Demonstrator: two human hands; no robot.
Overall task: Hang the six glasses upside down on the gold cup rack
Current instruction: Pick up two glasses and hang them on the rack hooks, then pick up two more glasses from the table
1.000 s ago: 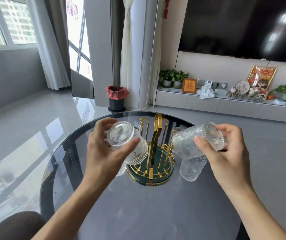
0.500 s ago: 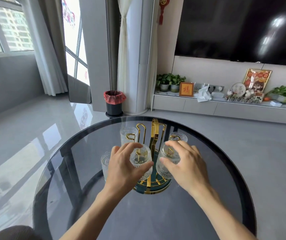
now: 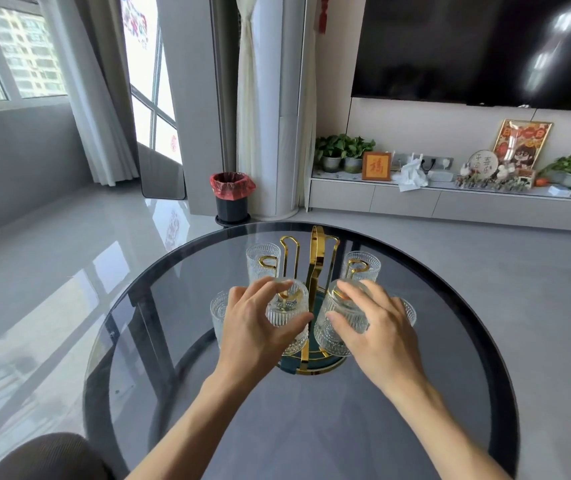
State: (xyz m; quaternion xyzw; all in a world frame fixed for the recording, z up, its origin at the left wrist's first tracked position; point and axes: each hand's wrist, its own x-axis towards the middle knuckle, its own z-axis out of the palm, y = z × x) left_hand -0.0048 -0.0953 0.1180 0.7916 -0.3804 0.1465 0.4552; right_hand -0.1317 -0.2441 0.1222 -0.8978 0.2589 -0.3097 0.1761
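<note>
since a second ago you have turned both glasses from tilted in the air to upside down on the rack, and half a second ago they were already there. largest first: the round dark glass table (image 3: 311, 427) carries the gold cup rack (image 3: 317, 258) near its middle. two ribbed glasses already hang on the rack's far prongs, the far left glass (image 3: 261, 259) and the far right glass (image 3: 362, 268). your left hand (image 3: 253, 327) wraps the near left glass (image 3: 287, 315), inverted over a prong; your right hand (image 3: 377, 323) clasps the near right glass (image 3: 341, 323) likewise. two more glasses sit partly hidden, one (image 3: 220, 306) behind your left hand, another (image 3: 409, 311) behind your right.
</note>
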